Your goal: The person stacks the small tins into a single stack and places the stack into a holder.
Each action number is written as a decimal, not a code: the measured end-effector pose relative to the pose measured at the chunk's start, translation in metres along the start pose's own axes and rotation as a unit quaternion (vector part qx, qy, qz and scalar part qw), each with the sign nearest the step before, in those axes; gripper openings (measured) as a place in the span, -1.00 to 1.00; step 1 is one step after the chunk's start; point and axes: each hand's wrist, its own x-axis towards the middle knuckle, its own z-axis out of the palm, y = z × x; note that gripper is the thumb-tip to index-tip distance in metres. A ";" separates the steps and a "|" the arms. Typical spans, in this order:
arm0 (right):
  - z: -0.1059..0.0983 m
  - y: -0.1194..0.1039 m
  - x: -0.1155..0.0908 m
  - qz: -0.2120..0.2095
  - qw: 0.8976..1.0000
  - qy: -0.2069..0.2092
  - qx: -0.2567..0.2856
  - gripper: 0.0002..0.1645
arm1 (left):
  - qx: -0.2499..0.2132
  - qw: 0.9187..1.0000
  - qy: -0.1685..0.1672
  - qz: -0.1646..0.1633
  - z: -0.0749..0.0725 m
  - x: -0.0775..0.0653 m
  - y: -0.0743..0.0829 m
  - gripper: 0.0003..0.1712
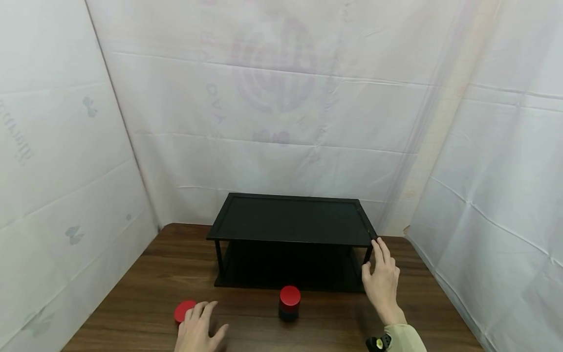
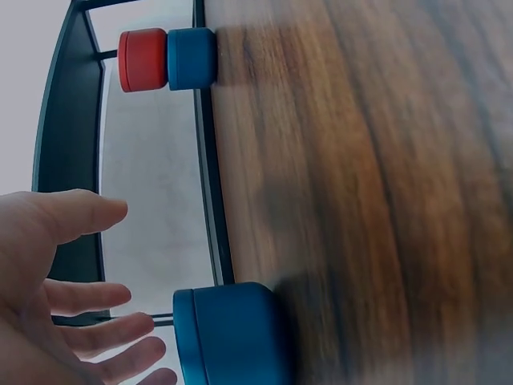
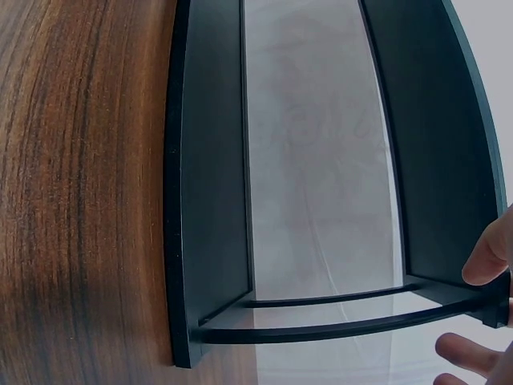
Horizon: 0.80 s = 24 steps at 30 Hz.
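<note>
A black two-tier rack stands on the wooden table. My right hand is at its front right corner, fingertips at the upper shelf's edge and thumb lower, near the post. In the right wrist view, the thumb overlaps the upper shelf's underside. My left hand has its fingers spread, beside a round container with a red top; the left wrist view shows this container's blue side. A second container, red above and dark blue below, stands upright before the rack's middle.
White sheeting with faint printing hangs behind the rack and on both sides. The brown wood-grain table extends left and right of the rack. The rack's lower shelf lies close over the tabletop. A dark watch sits at the right wrist.
</note>
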 end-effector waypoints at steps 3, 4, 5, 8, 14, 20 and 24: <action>0.000 0.000 0.000 -0.001 1.000 0.002 0.001 -0.27 | 0.006 1.000 -0.008 -0.016 -0.001 -0.001 -0.002 -0.33; 0.000 0.000 0.000 0.000 1.000 0.003 0.001 -0.27 | 0.007 1.000 -0.014 -0.023 -0.002 -0.001 -0.003 -0.32; 0.000 0.000 -0.001 0.000 1.000 0.002 0.001 -0.27 | 0.008 0.999 -0.021 -0.030 -0.003 -0.001 -0.003 -0.31; 0.000 0.000 -0.001 0.003 1.000 0.001 0.001 -0.27 | 0.007 0.997 -0.051 -0.052 -0.005 -0.001 -0.004 -0.29; -0.001 0.000 -0.001 0.003 1.000 -0.001 0.000 -0.26 | 0.005 0.991 -0.108 -0.080 -0.007 0.000 -0.008 -0.20; 0.000 0.000 -0.002 0.001 1.000 0.000 -0.001 -0.27 | 0.003 0.990 -0.118 -0.076 -0.005 -0.001 -0.013 -0.17; 0.000 0.000 -0.002 0.002 1.000 -0.001 0.002 -0.27 | 0.010 0.987 -0.136 -0.083 -0.004 0.000 -0.018 -0.15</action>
